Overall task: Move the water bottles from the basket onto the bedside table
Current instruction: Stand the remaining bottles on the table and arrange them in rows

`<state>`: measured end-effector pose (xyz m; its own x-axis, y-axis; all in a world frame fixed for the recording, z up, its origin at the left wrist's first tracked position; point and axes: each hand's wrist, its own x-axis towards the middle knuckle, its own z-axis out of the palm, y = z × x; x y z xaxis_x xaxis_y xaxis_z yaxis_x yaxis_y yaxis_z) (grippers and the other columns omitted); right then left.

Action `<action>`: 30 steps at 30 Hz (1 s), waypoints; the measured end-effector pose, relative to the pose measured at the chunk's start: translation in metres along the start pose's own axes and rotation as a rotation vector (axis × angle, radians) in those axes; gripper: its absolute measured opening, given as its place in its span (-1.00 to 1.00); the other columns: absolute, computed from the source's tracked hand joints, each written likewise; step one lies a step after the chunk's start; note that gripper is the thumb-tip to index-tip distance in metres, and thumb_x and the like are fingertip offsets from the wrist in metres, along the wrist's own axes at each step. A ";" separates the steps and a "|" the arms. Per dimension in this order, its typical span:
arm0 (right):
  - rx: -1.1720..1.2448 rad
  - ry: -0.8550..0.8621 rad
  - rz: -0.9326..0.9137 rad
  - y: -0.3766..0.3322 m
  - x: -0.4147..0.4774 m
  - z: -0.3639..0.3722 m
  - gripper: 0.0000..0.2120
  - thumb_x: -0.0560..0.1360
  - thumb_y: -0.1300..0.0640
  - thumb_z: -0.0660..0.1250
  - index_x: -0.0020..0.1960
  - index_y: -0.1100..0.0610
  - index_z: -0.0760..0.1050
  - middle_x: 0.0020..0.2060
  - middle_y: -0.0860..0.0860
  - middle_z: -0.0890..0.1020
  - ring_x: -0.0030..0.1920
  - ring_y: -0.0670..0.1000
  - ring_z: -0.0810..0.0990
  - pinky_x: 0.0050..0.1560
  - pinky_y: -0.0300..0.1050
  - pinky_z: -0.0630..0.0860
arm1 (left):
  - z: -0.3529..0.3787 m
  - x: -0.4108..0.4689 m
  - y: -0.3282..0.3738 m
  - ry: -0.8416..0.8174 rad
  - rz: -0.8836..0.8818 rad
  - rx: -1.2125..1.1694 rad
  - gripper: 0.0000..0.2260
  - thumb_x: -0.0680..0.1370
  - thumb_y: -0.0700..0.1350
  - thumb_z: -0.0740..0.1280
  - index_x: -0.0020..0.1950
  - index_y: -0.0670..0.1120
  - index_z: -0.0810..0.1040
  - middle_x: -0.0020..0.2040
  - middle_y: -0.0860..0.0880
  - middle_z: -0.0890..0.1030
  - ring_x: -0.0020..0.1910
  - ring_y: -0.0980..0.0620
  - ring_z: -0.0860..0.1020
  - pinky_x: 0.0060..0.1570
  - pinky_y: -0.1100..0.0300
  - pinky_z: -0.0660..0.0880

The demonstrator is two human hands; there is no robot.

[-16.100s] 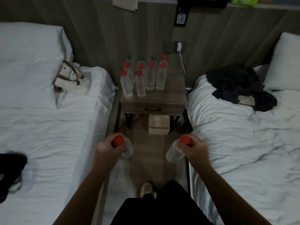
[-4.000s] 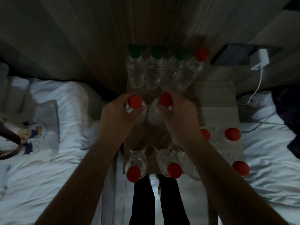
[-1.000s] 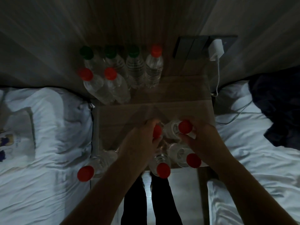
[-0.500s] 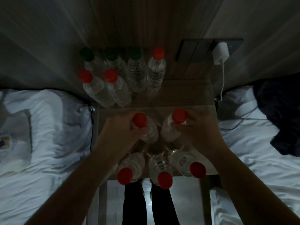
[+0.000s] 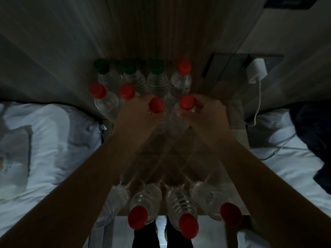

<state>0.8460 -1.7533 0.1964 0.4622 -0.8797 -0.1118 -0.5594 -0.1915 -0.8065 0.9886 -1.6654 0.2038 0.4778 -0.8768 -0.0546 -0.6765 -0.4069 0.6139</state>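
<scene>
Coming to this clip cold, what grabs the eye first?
Two bare hands at centre, the left hand and right hand, each gripping a clear plastic red-capped water bottle by the neck over the wooden bedside table. Behind them, against the wall, stand three green-capped bottles; a row of red-capped bottles lines the near edge.

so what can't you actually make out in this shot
Head view, dim throughout:
- Basket: not in frame at all.
- Near-left clear plastic bottle: its cap is hidden behind the left forearm.
- Wooden bedside table: much of its top is covered by arms and bottles.
- Left hand and right hand: each grip closes on a red-capped bottle; whether the bases touch the table is hidden.
- Bottle labels: too dark to read.
</scene>
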 end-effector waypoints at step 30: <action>-0.330 -0.498 0.279 0.087 0.025 0.060 -0.62 0.54 -0.08 0.26 0.30 0.05 0.45 0.26 0.08 0.53 0.25 0.09 0.49 0.04 -0.23 0.27 | 0.070 0.011 -0.061 -0.616 -0.580 -0.115 -0.51 0.57 0.22 0.10 0.25 -0.14 0.44 -0.17 -0.14 0.61 -0.39 0.00 0.55 -0.37 0.21 0.48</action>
<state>0.8502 -1.7655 0.0888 0.4883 -0.6240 -0.6100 -0.8491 -0.1786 -0.4971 0.9958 -1.6683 0.1105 0.3185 -0.5344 -0.7829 -0.3415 -0.8352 0.4311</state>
